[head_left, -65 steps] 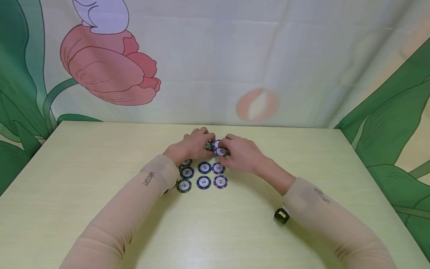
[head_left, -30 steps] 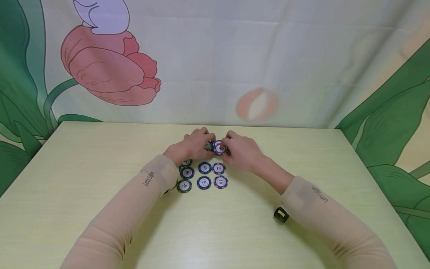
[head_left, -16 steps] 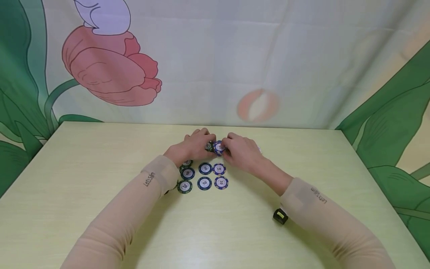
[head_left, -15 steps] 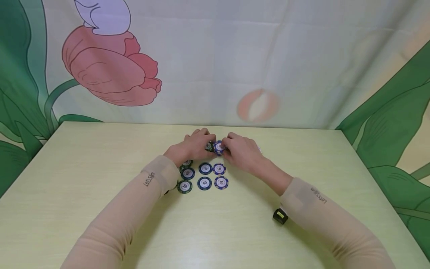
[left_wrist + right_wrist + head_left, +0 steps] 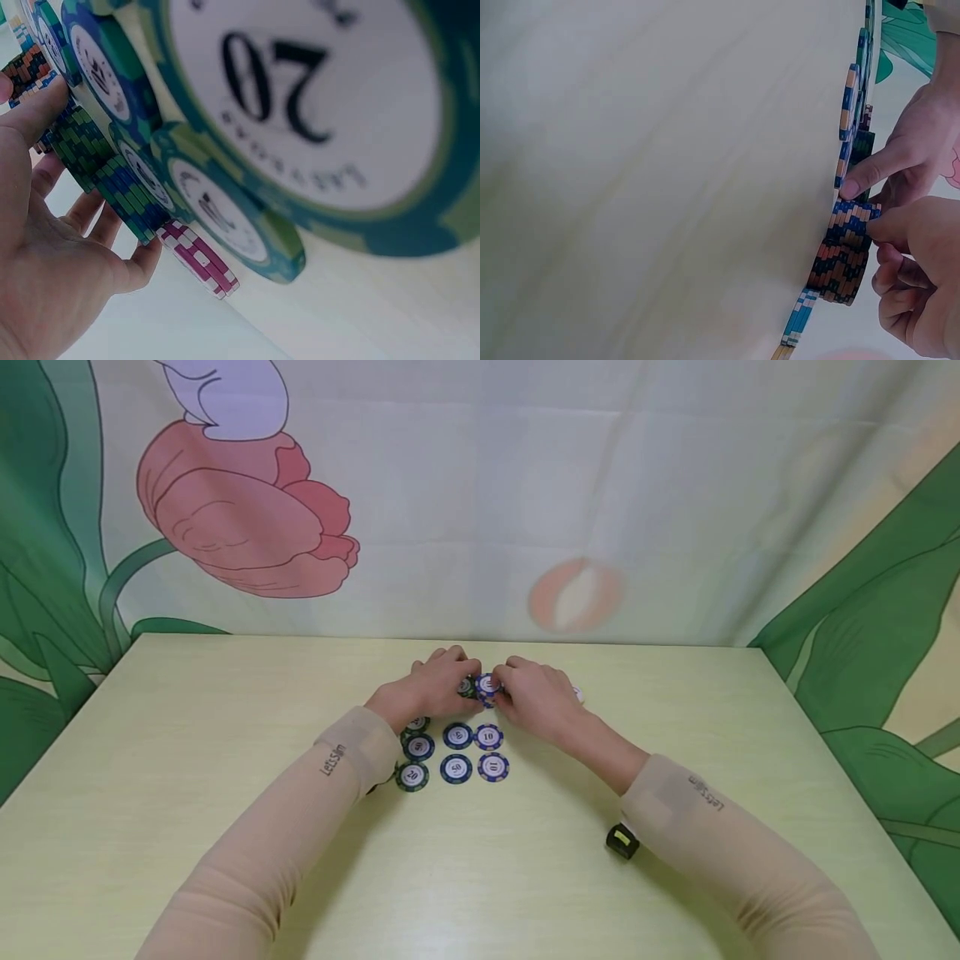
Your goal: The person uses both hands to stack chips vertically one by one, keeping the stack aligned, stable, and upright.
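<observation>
In the head view my left hand bends round stacked poker chips, with a green stack showing by its thumb. The left wrist view shows its fingers along the back of the green chip stack and the green-blue chip stack. My right hand has its fingertips at the top of the blue-purple chip stack, pinching its upper chips. In the right wrist view that blue stack stands between both hands, against a dark orange-and-black chip stack.
Nearer me lie flat chips: a 50 chip, two 10 chips and a 20 chip. Light blue chips and red-white chips stand at the row's ends. A black device hangs under my right wrist.
A blue-purple chip that my right hand held tilted before the stack now sits level on it. My right hand has shifted slightly, uncovering a white chip's edge. My left hand stays put.
</observation>
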A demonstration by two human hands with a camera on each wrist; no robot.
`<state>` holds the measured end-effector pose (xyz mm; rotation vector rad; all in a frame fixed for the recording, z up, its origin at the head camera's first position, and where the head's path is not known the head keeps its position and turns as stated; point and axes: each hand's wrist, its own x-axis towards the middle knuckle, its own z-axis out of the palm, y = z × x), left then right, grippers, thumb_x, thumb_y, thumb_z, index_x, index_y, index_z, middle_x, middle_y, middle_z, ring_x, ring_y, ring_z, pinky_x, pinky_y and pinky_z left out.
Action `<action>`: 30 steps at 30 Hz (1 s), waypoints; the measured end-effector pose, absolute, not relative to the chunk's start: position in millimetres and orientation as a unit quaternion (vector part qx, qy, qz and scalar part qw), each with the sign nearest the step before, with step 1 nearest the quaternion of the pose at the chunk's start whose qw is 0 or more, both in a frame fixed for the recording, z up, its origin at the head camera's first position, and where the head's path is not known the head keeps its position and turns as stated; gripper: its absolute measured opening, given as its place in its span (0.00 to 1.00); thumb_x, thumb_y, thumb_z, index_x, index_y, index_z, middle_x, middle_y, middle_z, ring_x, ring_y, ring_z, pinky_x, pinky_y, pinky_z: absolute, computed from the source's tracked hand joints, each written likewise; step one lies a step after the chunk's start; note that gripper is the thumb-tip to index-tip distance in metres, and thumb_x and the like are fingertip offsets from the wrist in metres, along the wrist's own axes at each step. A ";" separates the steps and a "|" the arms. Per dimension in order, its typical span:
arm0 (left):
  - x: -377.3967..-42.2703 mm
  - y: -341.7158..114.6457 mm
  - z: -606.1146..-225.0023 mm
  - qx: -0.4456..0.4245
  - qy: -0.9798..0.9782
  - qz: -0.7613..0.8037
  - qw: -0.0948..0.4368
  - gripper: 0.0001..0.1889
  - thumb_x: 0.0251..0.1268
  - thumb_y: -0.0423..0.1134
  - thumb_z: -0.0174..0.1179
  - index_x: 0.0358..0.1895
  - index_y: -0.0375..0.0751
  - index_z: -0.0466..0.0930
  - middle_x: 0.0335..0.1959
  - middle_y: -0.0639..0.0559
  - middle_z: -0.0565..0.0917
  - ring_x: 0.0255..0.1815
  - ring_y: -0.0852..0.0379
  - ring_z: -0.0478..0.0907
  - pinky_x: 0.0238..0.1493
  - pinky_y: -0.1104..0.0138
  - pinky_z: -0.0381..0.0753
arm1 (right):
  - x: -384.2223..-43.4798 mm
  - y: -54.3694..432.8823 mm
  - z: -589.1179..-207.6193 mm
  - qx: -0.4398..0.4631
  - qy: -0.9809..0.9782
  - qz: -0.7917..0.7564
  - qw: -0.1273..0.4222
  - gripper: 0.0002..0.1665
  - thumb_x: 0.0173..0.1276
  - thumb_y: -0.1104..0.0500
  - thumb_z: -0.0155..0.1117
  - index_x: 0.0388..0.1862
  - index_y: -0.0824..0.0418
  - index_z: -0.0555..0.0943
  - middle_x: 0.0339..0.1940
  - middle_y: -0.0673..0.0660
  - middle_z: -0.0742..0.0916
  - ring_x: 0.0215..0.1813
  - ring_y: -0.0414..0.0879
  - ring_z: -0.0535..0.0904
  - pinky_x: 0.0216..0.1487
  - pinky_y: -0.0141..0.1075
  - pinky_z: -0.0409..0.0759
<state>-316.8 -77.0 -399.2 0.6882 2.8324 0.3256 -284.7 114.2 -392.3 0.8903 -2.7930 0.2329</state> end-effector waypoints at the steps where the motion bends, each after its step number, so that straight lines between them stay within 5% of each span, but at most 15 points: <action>1: -316.9 -76.9 -399.5 0.234 0.960 0.110 0.104 0.26 0.70 0.53 0.65 0.66 0.47 0.75 0.66 0.43 0.70 0.65 0.43 0.65 0.64 0.36 0.64 | -284.7 113.9 -392.0 0.300 -0.946 0.077 0.101 0.08 0.70 0.59 0.70 0.45 0.60 0.87 0.37 0.54 0.84 0.32 0.48 0.82 0.31 0.42 0.82; 19: -316.4 -77.8 -399.2 0.236 0.959 0.114 0.108 0.27 0.71 0.53 0.64 0.67 0.47 0.73 0.67 0.42 0.69 0.66 0.43 0.65 0.65 0.35 0.63 | -284.4 112.7 -393.2 0.290 -0.949 0.083 0.090 0.06 0.71 0.58 0.70 0.43 0.59 0.85 0.34 0.53 0.83 0.31 0.47 0.80 0.30 0.41 0.80; 30: -316.5 -77.3 -398.1 0.232 0.959 0.114 0.112 0.29 0.71 0.54 0.64 0.70 0.46 0.72 0.68 0.42 0.69 0.67 0.43 0.64 0.66 0.35 0.62 | -270.3 115.4 -393.1 0.292 -0.954 0.064 -0.013 0.14 0.69 0.44 0.72 0.32 0.52 0.82 0.27 0.47 0.82 0.28 0.44 0.77 0.28 0.37 0.74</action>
